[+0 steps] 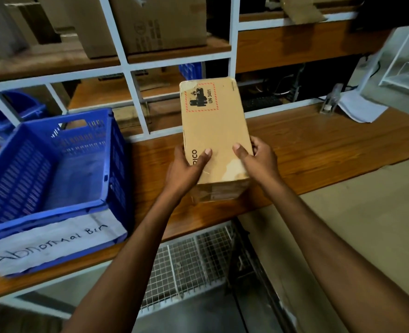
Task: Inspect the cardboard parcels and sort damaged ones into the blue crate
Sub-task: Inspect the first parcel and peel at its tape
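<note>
I hold a tan cardboard parcel (214, 126) above the wooden bench, long side pointing away from me. It carries a red-hatched UN 3481 battery label at its far end and worn, taped patches near my end. My left hand (186, 168) grips its near left edge, thumb on top. On the near right edge, my right hand (258, 161) grips the same way. The blue crate (54, 164) stands to the left with nothing visible inside it, a paper label reading "Abnormal Bin" on its front.
A white metal shelf frame (136, 92) rises behind the wooden bench (318, 145), with large cardboard boxes (150, 25) on upper shelves. Papers (359, 109) and a clear plastic box (405, 68) lie at the right. A cardboard sheet (366, 224) covers the near right surface. Wire mesh (194, 260) sits below.
</note>
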